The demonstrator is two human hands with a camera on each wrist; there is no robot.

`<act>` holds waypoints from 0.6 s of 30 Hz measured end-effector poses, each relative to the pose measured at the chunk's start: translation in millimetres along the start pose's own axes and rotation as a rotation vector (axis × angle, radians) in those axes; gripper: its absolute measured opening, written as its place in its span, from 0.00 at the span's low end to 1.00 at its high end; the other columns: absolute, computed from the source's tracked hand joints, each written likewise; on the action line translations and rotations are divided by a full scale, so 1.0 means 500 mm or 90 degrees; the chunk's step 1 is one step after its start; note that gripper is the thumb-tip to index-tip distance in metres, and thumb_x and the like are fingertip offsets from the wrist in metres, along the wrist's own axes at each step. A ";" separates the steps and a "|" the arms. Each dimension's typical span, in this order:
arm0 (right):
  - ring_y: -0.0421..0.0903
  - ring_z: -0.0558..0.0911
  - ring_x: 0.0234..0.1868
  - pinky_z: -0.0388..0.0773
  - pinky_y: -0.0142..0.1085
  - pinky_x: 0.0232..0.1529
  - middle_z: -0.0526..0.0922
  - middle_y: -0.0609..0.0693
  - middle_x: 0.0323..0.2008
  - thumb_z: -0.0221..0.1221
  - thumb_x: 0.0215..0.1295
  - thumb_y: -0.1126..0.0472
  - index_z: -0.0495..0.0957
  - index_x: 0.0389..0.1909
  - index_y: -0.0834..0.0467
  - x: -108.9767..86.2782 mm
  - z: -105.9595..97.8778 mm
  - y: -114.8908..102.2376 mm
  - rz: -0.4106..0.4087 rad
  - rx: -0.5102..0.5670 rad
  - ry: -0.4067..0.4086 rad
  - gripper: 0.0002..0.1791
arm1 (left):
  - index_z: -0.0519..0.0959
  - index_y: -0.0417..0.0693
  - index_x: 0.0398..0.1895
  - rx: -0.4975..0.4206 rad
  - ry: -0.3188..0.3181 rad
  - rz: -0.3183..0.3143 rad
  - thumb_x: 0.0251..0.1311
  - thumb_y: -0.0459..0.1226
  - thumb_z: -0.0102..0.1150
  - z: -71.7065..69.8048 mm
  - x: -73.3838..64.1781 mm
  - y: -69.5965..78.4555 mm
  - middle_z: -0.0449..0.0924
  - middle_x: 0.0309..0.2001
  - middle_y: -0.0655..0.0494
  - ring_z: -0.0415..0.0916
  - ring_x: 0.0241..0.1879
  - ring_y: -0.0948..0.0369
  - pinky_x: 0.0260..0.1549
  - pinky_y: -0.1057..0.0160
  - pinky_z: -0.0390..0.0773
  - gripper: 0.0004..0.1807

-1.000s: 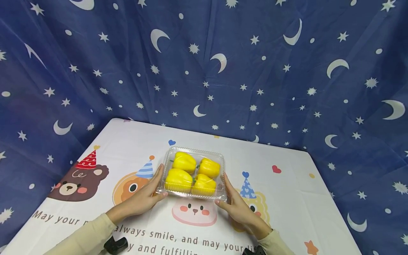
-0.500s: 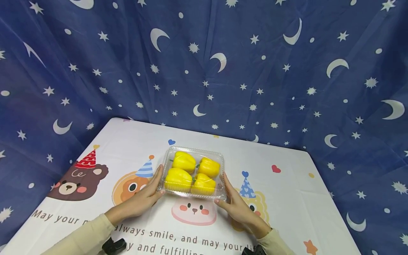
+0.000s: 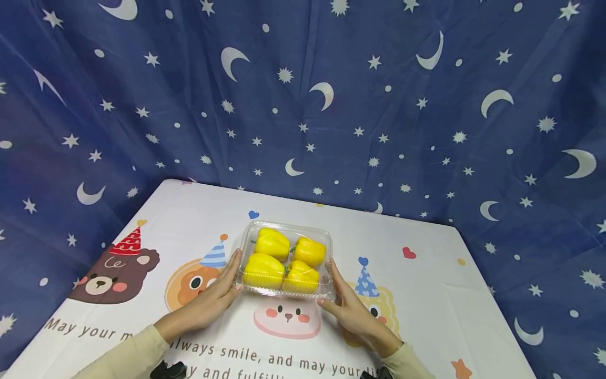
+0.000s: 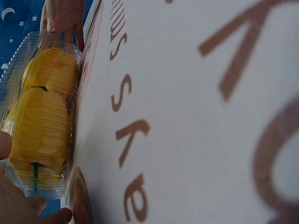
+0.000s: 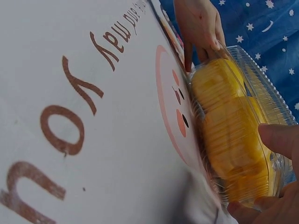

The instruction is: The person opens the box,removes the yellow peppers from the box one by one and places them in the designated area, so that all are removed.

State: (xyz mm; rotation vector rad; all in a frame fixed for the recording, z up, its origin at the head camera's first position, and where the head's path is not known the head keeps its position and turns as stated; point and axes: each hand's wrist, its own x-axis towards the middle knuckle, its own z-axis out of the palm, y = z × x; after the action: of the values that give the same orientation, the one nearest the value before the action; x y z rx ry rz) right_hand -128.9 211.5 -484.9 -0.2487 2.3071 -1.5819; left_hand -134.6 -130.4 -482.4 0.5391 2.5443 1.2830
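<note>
A clear plastic clamshell box (image 3: 291, 227) with a ridged edge stands near the middle of the table, its lid down. Inside lie several yellow bell peppers (image 3: 271, 244), green stems showing on some. My left hand (image 3: 213, 302) holds the box's left side, fingers along the wall and thumb at the near left corner. On the opposite side my right hand (image 3: 352, 308) grips it, thumb at the near right corner. In the right wrist view the thumb (image 5: 279, 139) lies across the upper edge and the other fingertips reach beneath. Both hands' far fingers are partly hidden in the wrist views.
A white tablecloth (image 3: 426, 295) printed with cartoon animals and lettering covers the table. Behind and around it hangs a dark blue curtain (image 3: 350, 116) with moons and stars. Black wrist-worn devices (image 3: 168, 370) show at the lower edge of the head view.
The left thumb has drawn back slightly from the box's near corner. The box, the peppers and the right hand keep their places; the head view has shifted a little.
</note>
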 end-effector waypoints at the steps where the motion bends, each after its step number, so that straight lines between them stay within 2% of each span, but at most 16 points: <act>1: 0.48 0.36 0.84 0.37 0.50 0.82 0.31 0.42 0.83 0.62 0.70 0.59 0.31 0.81 0.38 0.000 0.000 0.000 -0.001 0.002 0.000 0.55 | 0.29 0.56 0.83 0.000 0.000 0.000 0.80 0.47 0.38 0.000 0.000 0.000 0.26 0.84 0.50 0.31 0.82 0.44 0.76 0.31 0.42 0.39; 6: 0.50 0.36 0.84 0.37 0.50 0.81 0.31 0.45 0.83 0.61 0.70 0.60 0.31 0.82 0.42 -0.002 0.000 0.001 -0.014 -0.002 -0.001 0.54 | 0.30 0.58 0.83 0.005 0.001 -0.005 0.80 0.47 0.37 0.000 -0.003 0.001 0.26 0.84 0.50 0.32 0.82 0.44 0.76 0.32 0.43 0.39; 10: 0.52 0.36 0.84 0.38 0.51 0.81 0.31 0.46 0.83 0.60 0.70 0.62 0.30 0.82 0.42 -0.002 0.002 0.003 -0.026 -0.003 0.000 0.55 | 0.32 0.60 0.83 0.013 0.019 0.000 0.80 0.46 0.38 0.001 -0.006 0.000 0.29 0.84 0.50 0.35 0.82 0.42 0.76 0.31 0.45 0.38; 18: 0.50 0.31 0.83 0.32 0.52 0.82 0.28 0.43 0.83 0.57 0.71 0.63 0.27 0.81 0.38 -0.004 0.006 0.004 -0.005 0.019 -0.010 0.54 | 0.38 0.57 0.83 0.091 0.074 0.023 0.79 0.47 0.40 0.000 -0.008 0.002 0.40 0.83 0.47 0.49 0.79 0.41 0.74 0.36 0.57 0.37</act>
State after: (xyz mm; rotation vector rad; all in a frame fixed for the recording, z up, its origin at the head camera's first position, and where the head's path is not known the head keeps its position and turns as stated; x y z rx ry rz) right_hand -125.9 210.0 -487.2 -0.2610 2.2719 -1.6114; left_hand -130.4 -131.3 -481.3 0.5563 2.7495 1.1822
